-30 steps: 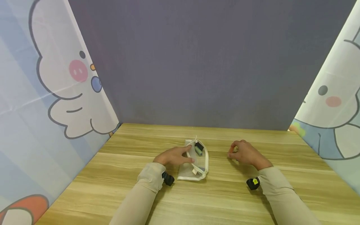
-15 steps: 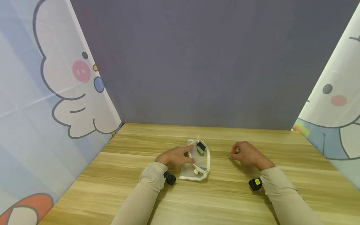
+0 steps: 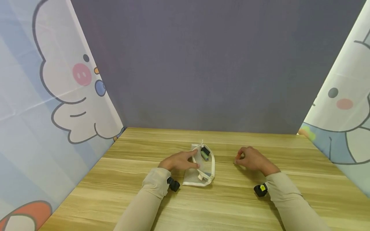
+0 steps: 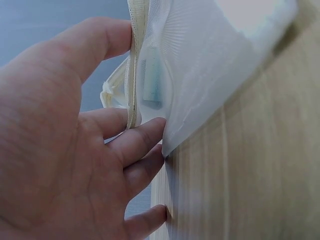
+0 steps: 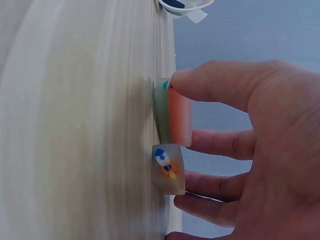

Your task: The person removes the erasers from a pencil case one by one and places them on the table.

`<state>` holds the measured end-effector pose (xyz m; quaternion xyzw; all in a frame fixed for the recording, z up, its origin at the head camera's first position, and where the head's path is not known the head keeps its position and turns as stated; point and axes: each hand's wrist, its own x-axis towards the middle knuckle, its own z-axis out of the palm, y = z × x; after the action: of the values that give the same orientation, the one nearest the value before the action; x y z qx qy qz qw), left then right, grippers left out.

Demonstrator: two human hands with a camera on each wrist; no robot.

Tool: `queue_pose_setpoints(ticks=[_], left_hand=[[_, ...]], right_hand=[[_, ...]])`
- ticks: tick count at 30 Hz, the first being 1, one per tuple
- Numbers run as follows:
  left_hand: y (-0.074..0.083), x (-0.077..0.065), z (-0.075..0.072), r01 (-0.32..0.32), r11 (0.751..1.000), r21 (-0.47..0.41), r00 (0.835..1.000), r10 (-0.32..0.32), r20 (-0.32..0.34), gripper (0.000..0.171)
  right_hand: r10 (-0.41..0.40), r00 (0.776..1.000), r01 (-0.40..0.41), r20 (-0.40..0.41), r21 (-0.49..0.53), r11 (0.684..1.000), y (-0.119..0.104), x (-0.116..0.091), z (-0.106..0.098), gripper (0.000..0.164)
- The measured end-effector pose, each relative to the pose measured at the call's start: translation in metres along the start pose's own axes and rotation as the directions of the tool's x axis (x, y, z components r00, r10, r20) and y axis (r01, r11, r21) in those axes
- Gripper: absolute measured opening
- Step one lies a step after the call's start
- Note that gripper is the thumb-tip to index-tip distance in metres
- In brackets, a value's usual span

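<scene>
My left hand holds the mouth of a white mesh zipper pouch lying on the table. In the left wrist view the zipper edge runs past the thumb tip, with the index finger behind it and the middle finger against the outer mesh. Through the mesh shows a pale bluish block. A black piece and a green piece lie inside the pouch. To the right, my right hand pinches an orange-and-green translucent eraser. A greyish rocket-print eraser stands right below it, near the other fingers.
The wood-grain table reaches back to a dark grey panel. Printed cartoon curtains flank it at the left and right. A black camera sits on the left wrist, another camera on the right.
Both hands stay nearly in place. The right hand's fingers sit very slightly lower at the eraser; the whole view shifts a little with the head.
</scene>
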<state>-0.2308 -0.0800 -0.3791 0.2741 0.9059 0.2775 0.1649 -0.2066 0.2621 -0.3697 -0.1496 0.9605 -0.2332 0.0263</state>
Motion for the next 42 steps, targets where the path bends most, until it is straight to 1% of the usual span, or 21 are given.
queue_pose_setpoints(ticks=[18, 30, 34, 42], left_hand=[[0.0001, -0.0007, -0.0007, -0.004, 1.000, -0.017, 1.000, 0.004, -0.004, 0.081], [-0.0033, 0.0012, 0.0017, 0.013, 1.000, 0.009, 1.000, -0.013, -0.011, 0.082], [-0.0029, 0.0005, 0.0011, 0.014, 1.000, 0.014, 1.000, -0.014, -0.009, 0.081], [-0.0016, -0.0011, -0.0005, -0.004, 1.000, -0.015, 1.000, 0.004, -0.003, 0.081]], right_hand=[[0.007, 1.000, -0.007, 0.016, 0.022, 1.000, -0.0046, -0.0011, -0.0023, 0.024], [0.004, 1.000, -0.005, 0.017, 0.012, 1.000, -0.0053, -0.0020, 0.0001, 0.020], [-0.003, 1.000, 0.003, 0.020, 0.031, 1.000, -0.0048, -0.0026, 0.0003, 0.023], [-0.009, 1.000, 0.007, 0.021, 0.104, 0.995, -0.0014, -0.0010, -0.0064, 0.046]])
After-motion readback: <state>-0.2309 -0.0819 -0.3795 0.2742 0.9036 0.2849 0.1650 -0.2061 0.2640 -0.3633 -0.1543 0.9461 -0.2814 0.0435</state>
